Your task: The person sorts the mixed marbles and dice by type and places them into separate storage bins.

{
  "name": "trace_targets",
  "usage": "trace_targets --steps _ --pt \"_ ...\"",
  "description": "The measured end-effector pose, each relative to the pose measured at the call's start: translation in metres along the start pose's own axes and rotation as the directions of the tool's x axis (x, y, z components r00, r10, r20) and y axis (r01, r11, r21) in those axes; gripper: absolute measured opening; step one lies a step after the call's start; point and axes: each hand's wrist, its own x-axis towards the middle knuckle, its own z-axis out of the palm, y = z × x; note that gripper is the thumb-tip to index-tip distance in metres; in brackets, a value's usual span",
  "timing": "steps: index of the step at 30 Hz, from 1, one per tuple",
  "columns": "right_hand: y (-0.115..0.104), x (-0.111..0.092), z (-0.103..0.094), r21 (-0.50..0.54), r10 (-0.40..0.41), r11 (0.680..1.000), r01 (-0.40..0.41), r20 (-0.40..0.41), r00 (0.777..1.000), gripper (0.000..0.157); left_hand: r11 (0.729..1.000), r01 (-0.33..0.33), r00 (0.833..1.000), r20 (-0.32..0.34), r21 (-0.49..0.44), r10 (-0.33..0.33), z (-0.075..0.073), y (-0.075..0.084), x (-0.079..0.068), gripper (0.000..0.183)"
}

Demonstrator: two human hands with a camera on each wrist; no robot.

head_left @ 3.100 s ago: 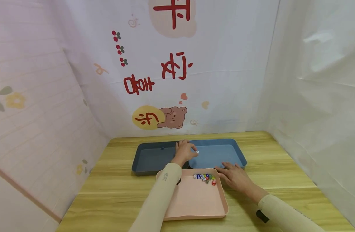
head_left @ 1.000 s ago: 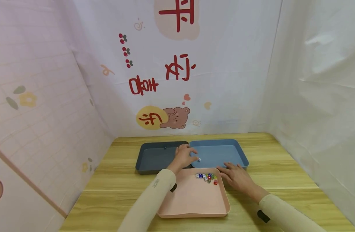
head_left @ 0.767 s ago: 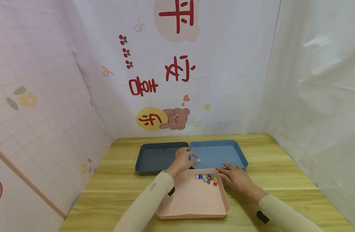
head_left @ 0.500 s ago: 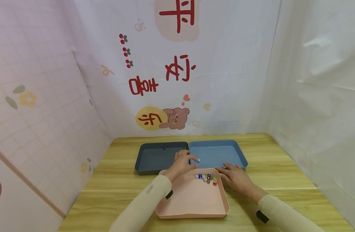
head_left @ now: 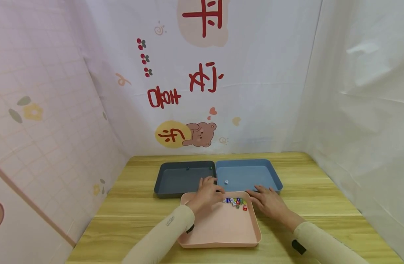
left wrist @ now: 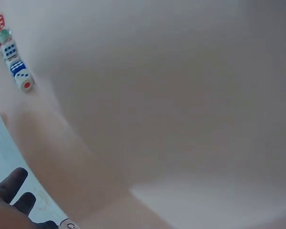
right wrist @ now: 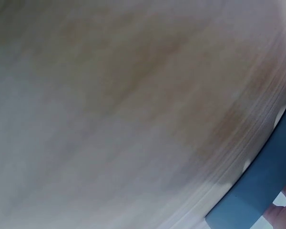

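My left hand (head_left: 206,194) hovers above the back left part of the pink tray (head_left: 221,245), thumb and fingers apart with nothing between them. To the right of its fingertips lies a cluster of small dice and glass marbles; a blue die (head_left: 228,200), a red die (head_left: 245,208) and a green marble (left wrist: 4,35) stand out. One white die (head_left: 226,182) sits in the light blue tray (head_left: 276,176), near its front left corner. My right hand (head_left: 270,203) rests with extended fingers at the pink tray's back right corner, beside the blue tray's front edge.
A dark grey tray (head_left: 159,183) stands left of the blue one, with one small marble (head_left: 187,168) and another marble (head_left: 211,168) near its back wall. All three trays are close together on the wooden table (head_left: 122,220). A printed cloth (head_left: 261,91) hangs behind.
Earlier my left hand pinched the white die over the blue tray. The die now lies in that tray, and the hand has drawn back over the pink tray. My right hand has stayed put.
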Motion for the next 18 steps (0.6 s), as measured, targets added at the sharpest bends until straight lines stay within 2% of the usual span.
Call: trace_targets --steps 6,13,18 --pt "0.001 0.001 -0.001 0.009 0.022 1.000 -0.022 0.031 0.999 0.037 0.999 -0.040 0.999 -0.027 0.032 0.041 0.005 -0.002 -0.005 0.015" --pt "0.000 0.000 0.001 0.005 0.030 1.000 -0.031 0.022 0.999 0.037 0.995 -0.068 0.996 -0.045 0.069 0.071 0.013 -0.006 -0.005 0.013" --pt "-0.002 -0.001 -0.001 0.012 0.025 1.000 -0.026 0.009 1.000 0.036 0.982 -0.098 0.992 -0.058 0.161 0.108 0.020 -0.010 -0.003 0.012"
